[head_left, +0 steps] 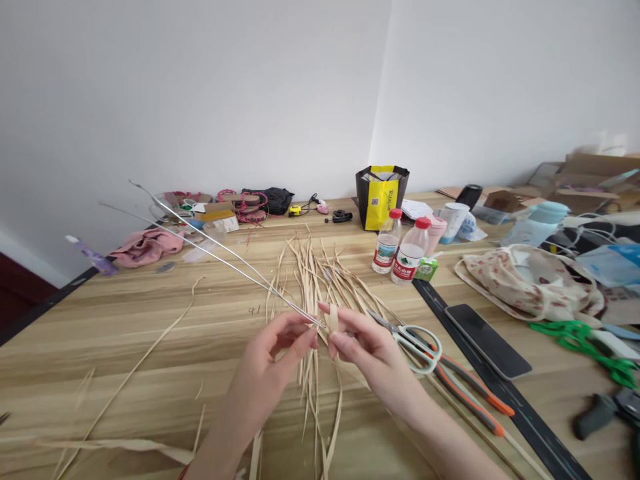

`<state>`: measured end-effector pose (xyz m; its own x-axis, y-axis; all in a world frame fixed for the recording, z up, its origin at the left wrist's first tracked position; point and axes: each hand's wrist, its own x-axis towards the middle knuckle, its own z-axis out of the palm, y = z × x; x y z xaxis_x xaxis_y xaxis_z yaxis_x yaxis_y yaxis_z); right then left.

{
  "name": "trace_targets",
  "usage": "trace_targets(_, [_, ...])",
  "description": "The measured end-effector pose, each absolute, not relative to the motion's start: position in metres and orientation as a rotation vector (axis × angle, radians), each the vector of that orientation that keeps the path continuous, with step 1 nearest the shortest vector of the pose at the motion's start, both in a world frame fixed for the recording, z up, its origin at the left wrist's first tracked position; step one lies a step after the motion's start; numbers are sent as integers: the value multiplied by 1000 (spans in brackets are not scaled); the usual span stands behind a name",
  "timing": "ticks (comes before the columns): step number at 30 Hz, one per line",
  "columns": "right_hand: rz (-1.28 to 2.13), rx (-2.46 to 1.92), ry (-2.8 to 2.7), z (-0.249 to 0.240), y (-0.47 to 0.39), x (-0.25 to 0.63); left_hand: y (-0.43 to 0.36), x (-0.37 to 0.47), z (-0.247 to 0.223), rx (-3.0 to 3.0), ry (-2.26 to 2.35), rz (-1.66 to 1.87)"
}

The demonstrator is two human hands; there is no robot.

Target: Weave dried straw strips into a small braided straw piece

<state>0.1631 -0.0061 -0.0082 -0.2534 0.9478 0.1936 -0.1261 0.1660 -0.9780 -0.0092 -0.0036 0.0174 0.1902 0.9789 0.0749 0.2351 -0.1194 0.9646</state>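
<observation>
Two thin silvery wires run from the upper left down to a meeting point between my hands. My left hand pinches the wires near their lower ends, thumb against fingertips. Close beside it, my right hand pinches a flat pale strip that looks like straw or raffia, at the wire ends. Whether the strip is wound around the wires cannot be made out. Under and beyond both hands lies a loose bundle of long, pale strips. Scissors with pale green handles rest just right of my right hand.
Pliers with orange-grey grips lie by the scissors, near a black phone. Two red-capped bottles and a yellow-black bag stand behind. A floral cloth bag lies right; pink cloth lies left.
</observation>
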Motion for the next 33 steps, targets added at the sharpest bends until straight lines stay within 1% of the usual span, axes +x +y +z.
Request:
trace_targets(4, [1120, -918, -1428, -11, -7, 160, -4, -16, 22, 1522, 1152, 1051])
trace_targets(10, [905, -946, -1584, -15, -8, 158, -10, -14, 26, 1648, 1214, 1035])
trace_targets(16, [639, -947, -1878, -14, -10, 161, -10, -12, 28, 1433, 1147, 932])
trace_targets(23, [479, -933, -2099, -19, -12, 159, -9, -12, 27, 1456, 1160, 939])
trace_targets(27, [254, -999, -2187, -22, -11, 159, -7, -14, 25, 1600, 1231, 986])
trace_targets(33, [-96, -948, -2223, -23, -10, 158, -4, -13, 24, 1514, 1213, 961])
